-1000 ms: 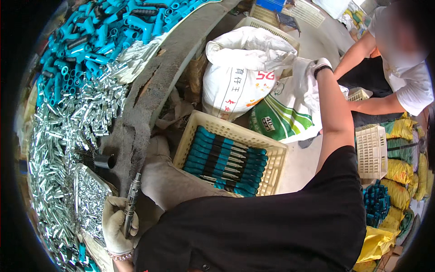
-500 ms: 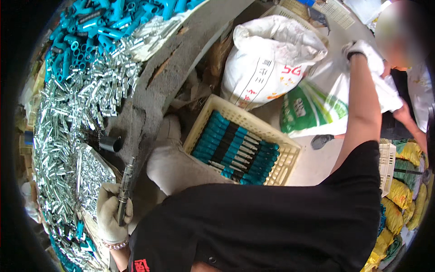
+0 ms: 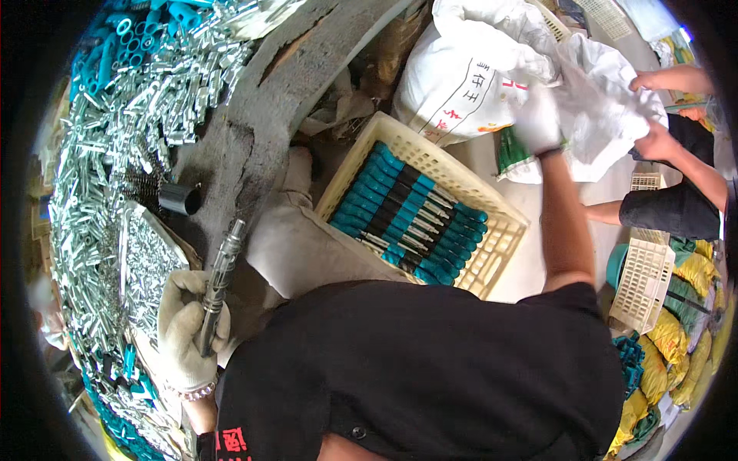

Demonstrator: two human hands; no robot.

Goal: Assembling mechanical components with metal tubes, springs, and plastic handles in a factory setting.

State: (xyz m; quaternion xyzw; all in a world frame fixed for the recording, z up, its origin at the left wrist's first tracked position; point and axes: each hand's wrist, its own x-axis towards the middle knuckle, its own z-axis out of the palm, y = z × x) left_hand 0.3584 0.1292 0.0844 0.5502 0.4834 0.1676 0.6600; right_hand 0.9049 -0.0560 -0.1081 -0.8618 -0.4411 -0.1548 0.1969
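Observation:
My left hand (image 3: 184, 330), in a pale glove, is closed round a slim grey rod-shaped tool (image 3: 221, 288) with a silver tip. The tool stands upright beside the edge of a bench heaped with small silver metal parts (image 3: 100, 230). My right hand (image 3: 538, 123), also gloved, is stretched out in front of two white sacks; motion smears its fingers. One is a full white sack (image 3: 461, 84) with its top open. The other white sack (image 3: 607, 115), with green on it, is held by another person's two hands (image 3: 663, 142).
A cream plastic crate (image 3: 503, 246) by my knee holds a row of teal and black tools (image 3: 411, 215). Teal handle parts (image 3: 123, 46) and a black cup (image 3: 179, 198) lie on the bench. At the right stand another crate (image 3: 644, 276) and yellow sacks (image 3: 673, 338).
My right hand has drawn back leftward and down from the green-marked sack. That sack has moved up, with the other person's hands on it. My left hand still grips the tool.

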